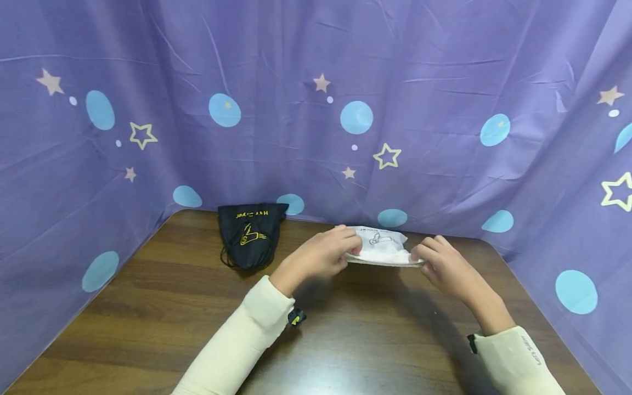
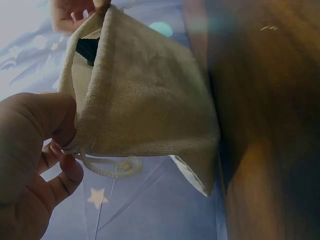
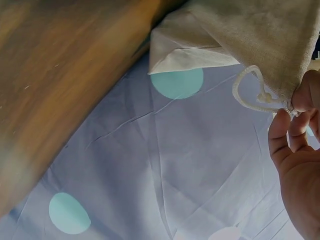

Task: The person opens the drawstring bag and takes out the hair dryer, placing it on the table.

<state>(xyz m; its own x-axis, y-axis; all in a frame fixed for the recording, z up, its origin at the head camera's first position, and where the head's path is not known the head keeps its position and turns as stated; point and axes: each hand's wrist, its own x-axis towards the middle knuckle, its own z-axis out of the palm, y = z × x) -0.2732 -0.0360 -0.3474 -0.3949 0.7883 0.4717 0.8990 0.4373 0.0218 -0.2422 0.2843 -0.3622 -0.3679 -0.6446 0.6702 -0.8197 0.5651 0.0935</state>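
Note:
A pale cloth drawstring bag [image 1: 380, 244] with a printed drawing is stretched between both hands over the far part of the table. My left hand [image 1: 327, 250] pinches one corner of its mouth, thumb over the hem. At the opposite corner, my right hand [image 1: 443, 265] grips the edge between thumb and fingers. The left wrist view shows the mouth spread apart, and a dark piece [image 2: 89, 50] shows in the opening. A looped white cord [image 3: 250, 92] with a knot hangs beside the right fingers. The bag's lower end is close to the tabletop.
A black drawstring bag [image 1: 250, 236] with yellow lettering and a yellow hair dryer drawing lies at the back left of the wooden table [image 1: 163, 307], its cords loose. A purple curtain [image 1: 296, 66] with stars and blue dots surrounds the table's back and sides.

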